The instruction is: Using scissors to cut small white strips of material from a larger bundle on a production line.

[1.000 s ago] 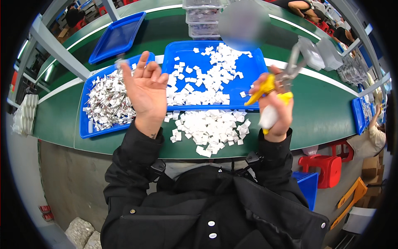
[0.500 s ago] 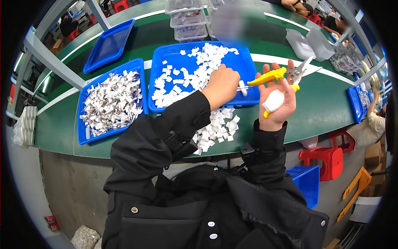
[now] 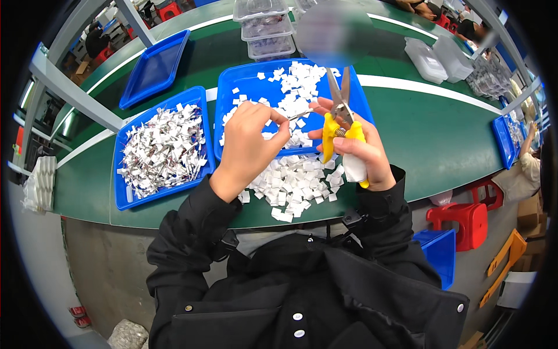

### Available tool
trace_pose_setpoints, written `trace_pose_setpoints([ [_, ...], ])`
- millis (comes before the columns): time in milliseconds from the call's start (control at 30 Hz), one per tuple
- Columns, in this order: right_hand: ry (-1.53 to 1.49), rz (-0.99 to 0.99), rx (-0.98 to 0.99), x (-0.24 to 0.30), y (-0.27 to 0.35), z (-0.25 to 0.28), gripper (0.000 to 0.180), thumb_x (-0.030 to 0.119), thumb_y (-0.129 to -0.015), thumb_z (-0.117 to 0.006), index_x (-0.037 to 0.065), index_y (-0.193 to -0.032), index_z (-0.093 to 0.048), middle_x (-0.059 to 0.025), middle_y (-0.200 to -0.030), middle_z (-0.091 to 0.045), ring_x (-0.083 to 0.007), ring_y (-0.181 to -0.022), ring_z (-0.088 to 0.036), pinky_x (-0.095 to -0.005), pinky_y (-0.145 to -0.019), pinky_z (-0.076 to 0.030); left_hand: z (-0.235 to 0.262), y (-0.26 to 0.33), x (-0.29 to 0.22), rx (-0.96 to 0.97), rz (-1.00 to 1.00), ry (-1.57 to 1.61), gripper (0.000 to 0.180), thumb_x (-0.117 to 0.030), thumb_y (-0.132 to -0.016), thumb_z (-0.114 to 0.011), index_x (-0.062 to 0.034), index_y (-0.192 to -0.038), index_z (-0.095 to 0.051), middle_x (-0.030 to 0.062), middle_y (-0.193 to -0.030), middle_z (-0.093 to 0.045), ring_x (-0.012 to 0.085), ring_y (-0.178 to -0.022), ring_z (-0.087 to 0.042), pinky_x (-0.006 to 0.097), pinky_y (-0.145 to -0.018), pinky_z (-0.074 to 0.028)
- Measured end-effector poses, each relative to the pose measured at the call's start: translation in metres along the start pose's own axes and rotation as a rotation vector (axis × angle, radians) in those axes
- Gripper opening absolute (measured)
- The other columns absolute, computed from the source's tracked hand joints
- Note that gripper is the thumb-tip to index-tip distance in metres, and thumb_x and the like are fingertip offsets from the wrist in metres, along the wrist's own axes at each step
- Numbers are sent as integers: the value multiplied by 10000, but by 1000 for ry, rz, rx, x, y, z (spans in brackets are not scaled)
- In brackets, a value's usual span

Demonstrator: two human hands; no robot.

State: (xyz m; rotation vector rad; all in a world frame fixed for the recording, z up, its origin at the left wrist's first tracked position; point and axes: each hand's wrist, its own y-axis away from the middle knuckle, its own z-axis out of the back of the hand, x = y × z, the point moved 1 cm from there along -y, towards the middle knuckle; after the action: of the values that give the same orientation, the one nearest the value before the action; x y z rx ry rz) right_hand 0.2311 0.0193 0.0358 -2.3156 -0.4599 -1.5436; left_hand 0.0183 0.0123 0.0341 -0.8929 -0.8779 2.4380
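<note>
My right hand (image 3: pixel 372 152) is closed around yellow-handled snips (image 3: pixel 333 136), with the parted blades pointing away from me; a white wrap covers part of a handle. My left hand (image 3: pixel 247 145) pinches a thin silvery piece (image 3: pixel 300 115) between thumb and forefinger. The far end of that piece reaches the fingertips of my right hand; its exact kind is too small to tell. Both hands are over the near side of a blue tray (image 3: pixel 232 74) holding loose white square pieces (image 3: pixel 301 78). More white squares (image 3: pixel 285 185) lie heaped on the green table between the tray and me.
To the left, another blue tray (image 3: pixel 203 104) is full of thin metal pieces with white tags. An empty blue tray (image 3: pixel 156 64) lies farther back. Clear plastic boxes (image 3: pixel 267 29) are stacked beyond. A red stool (image 3: pixel 462 224) and a blue bin (image 3: pixel 439 256) stand at the right.
My left hand has come back from the tray toward me and left, now pinching the thin piece. My right hand has moved left, and the snips now point away instead of rightward.
</note>
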Motion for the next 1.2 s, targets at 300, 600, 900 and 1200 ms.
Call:
trace_pose_setpoints([
  [300, 151, -58, 137, -4, -2, -8, 576, 122, -760, -660, -8, -1309, -546, -111, -1357, -550, -201, -1062, -611, -301, -867, -487, 3, 27, 0, 181, 338, 494, 125, -28, -766, -749, -14, -858, -666, -8, -816, -638, 44, -690, -490, 201, -616, -402],
  [600, 266, -34, 236, -1, 0, -9, 593, 199, -766, -716, 0, -1303, -561, -113, -1353, -556, -183, -1021, -589, -333, -901, -478, 4, 27, 4, 240, 535, 730, 208, -66, -799, -764, 23, -974, -695, -5, -850, -638, 14, -689, -457, 164, -610, -366],
  [900, 277, -47, 299, -3, 0, -7, 598, 93, -807, -697, 7, -1365, -497, -102, -1372, -534, -173, -1088, -562, -346, -993, -427, 5, 28, 0, 207, 405, 598, 204, -94, -751, -777, 6, -917, -716, -9, -782, -627, 36, -649, -439, 198, -567, -337],
  [1200, 297, -42, 323, -9, 2, -10, 608, 45, -829, -669, 1, -1397, -456, -113, -1397, -511, -199, -1273, -488, -355, -1083, -354, 3, 27, -1, 271, 390, 563, 181, -101, -758, -779, -6, -899, -718, 6, -828, -671, 35, -618, -433, 198, -549, -333],
])
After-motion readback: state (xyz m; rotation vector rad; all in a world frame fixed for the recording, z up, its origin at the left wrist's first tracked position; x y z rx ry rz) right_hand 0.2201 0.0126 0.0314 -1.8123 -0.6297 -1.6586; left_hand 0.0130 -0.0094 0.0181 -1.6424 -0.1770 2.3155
